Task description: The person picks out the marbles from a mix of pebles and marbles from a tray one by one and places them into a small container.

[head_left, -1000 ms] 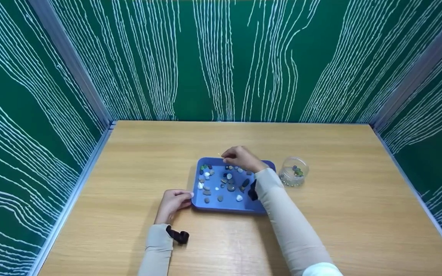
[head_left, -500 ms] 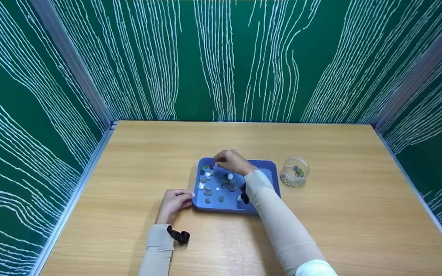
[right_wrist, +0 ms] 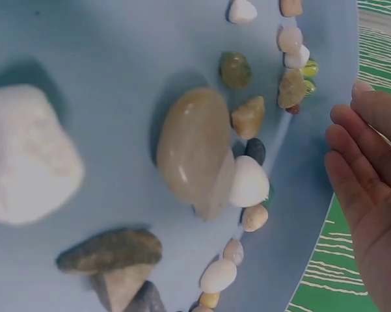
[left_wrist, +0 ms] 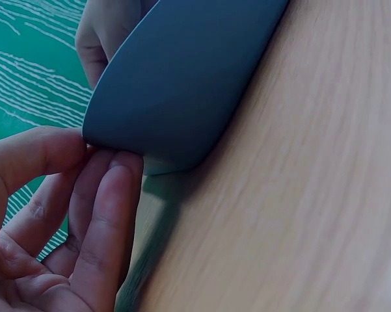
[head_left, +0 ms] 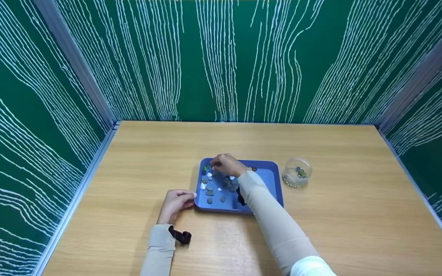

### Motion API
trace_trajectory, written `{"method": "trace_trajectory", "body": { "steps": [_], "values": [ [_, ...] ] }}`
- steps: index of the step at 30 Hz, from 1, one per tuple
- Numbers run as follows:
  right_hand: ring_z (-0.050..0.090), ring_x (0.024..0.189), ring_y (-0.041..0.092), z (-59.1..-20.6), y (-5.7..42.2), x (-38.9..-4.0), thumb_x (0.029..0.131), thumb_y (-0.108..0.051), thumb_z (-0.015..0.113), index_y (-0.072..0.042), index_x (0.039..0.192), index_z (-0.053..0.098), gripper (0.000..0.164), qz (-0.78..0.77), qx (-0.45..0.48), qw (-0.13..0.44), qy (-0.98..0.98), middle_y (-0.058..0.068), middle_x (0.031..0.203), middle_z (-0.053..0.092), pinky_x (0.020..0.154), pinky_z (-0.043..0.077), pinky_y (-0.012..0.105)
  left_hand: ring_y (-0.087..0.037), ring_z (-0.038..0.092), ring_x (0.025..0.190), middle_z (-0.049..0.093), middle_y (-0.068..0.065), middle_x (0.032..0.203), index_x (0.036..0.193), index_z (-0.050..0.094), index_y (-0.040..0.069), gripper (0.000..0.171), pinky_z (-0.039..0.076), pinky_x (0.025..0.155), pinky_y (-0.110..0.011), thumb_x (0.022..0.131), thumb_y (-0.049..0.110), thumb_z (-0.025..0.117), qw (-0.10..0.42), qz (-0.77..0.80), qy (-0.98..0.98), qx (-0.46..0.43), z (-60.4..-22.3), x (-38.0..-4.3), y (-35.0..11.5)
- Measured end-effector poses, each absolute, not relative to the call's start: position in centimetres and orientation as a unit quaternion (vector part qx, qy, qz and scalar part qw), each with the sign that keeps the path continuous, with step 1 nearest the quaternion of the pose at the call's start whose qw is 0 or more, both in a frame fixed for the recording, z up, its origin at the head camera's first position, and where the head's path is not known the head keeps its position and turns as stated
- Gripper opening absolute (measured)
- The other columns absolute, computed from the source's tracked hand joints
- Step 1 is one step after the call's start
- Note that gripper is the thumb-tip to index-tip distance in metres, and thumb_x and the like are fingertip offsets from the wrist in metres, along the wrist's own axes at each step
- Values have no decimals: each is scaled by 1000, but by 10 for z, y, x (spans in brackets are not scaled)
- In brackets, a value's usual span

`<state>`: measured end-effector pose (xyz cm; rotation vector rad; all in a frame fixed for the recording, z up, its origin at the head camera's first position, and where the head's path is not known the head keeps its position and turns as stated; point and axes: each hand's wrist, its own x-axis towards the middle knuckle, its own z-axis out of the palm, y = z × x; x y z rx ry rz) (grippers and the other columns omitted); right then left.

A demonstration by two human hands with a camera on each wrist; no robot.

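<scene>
A blue tray (head_left: 269,184) holds many loose pebbles, white, brown and dark. My left hand (head_left: 177,201) pinches the tray's near left corner; in the left wrist view its fingertips (left_wrist: 125,162) press against the outer wall below the rim. My right hand (head_left: 228,165) hovers over the tray's back left part, fingers bent downward. The right wrist view shows those fingers by the tray's wall, with nothing visible between them. Close to them lie yellow-green glass marbles (right_wrist: 310,68), partly hidden behind a tan pebble (right_wrist: 291,89). A large white stone (right_wrist: 29,156) and a smooth brown stone (right_wrist: 194,144) lie further away.
Right of the tray stands a clear round container (head_left: 288,168) with several green and dark marbles (head_left: 301,173) inside. The wooden table (head_left: 340,214) is bounded by green panels (head_left: 244,96) with white lines. Black straps (head_left: 182,236) hang at the wrists.
My right hand has moved left and slightly toward me over the tray, from its back middle to its back left. My left hand has stayed at the corner.
</scene>
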<state>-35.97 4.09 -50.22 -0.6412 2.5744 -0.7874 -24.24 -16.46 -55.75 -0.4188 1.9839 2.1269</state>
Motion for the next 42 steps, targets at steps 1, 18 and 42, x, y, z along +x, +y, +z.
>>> {"method": "trace_trajectory", "body": {
  "steps": [1,18,42],
  "values": [
    [61,115,24,-503,40,-360,97,-11,55,-7,127,63,31,-277,-229,186,914,10,127,64,99,52,38,-10,64,70,68,-1,76,97,69,-13,20,60,68,-27,81,0,70,104,721,671,-139,-557,-243,-165],
    [60,113,22,-517,31,-360,99,-4,46,-8,134,57,36,-242,-252,183,919,10,133,59,103,49,39,-11,66,69,70,-4,79,97,69,-13,21,61,69,-28,80,0,69,93,714,680,-138,-558,-242,-163],
    [62,105,26,-528,19,-354,96,-3,52,-1,115,65,23,-161,-303,92,935,14,110,64,93,53,36,-10,65,71,68,-1,77,96,67,-15,19,61,71,-29,82,-3,65,111,717,678,-117,-537,-234,-165]
  ]
}}
